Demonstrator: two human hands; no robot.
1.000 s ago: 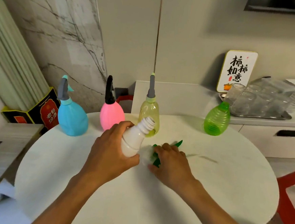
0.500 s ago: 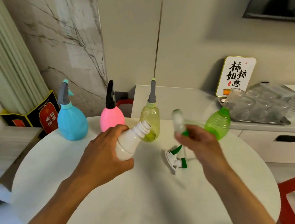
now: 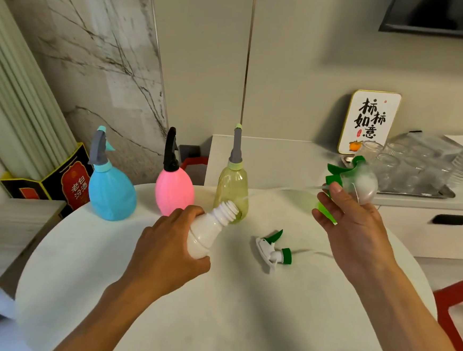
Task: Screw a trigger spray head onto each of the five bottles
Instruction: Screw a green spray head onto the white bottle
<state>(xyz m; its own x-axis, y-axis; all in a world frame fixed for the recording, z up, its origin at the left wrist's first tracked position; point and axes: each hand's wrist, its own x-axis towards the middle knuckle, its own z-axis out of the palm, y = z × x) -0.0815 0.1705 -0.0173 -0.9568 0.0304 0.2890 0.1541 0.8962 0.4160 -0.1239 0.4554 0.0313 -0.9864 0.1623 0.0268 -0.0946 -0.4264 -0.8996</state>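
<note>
**A home dining corner**

A round white tabletop [image 3: 240,328] stands by a marble-veined wall panel [image 3: 96,54]. Beyond the right hand [image 3: 350,229], a low cabinet [image 3: 281,157] carries a tray of drinking glasses [image 3: 408,167] and a calligraphy plaque [image 3: 369,122].

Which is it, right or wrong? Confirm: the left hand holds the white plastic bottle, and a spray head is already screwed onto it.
Wrong on one count. The head view shows the left hand holding the white plastic bottle, but its threaded neck is bare: no spray head is on it.
</note>
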